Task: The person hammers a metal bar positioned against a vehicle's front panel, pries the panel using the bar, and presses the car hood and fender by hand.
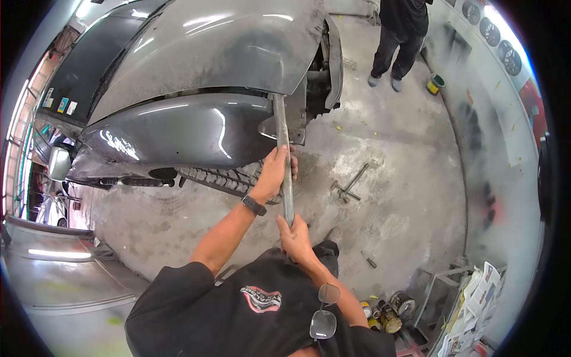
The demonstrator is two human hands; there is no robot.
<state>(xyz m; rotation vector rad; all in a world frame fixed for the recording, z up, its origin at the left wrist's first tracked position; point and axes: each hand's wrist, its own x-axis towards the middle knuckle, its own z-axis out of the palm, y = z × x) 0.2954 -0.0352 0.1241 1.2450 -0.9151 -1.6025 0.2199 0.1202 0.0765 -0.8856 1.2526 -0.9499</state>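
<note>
1. Head view: as the bar (282,122) has its far end right at the hood (208,56) corner, beside the fender (184,131), a slip sideways could scratch or dent either panel. Can't tell if the tip is seated or just resting.
2. Left hand (275,172) is wrapped round the bar's middle, right hand (295,238) closed round its near end. The near end points at the torso; if the tip lets go under load, it could kick back into the body.
3. Bare skin on smooth metal: sweat or grease would let the grip slide. Left knuckles are near the tire (229,181) and fender edge, so a sudden release could skin them.
4. Bracket (269,128) by the bar looks thin. Side load could bend it.
5. Floor (410,196): metal tool (351,185) and screwdriver (370,260) lie loose, trip risk on a backward or sideways step.
6. Glasses (323,324) hang at the shirt (238,321); a hard jerk could drop them.
</note>
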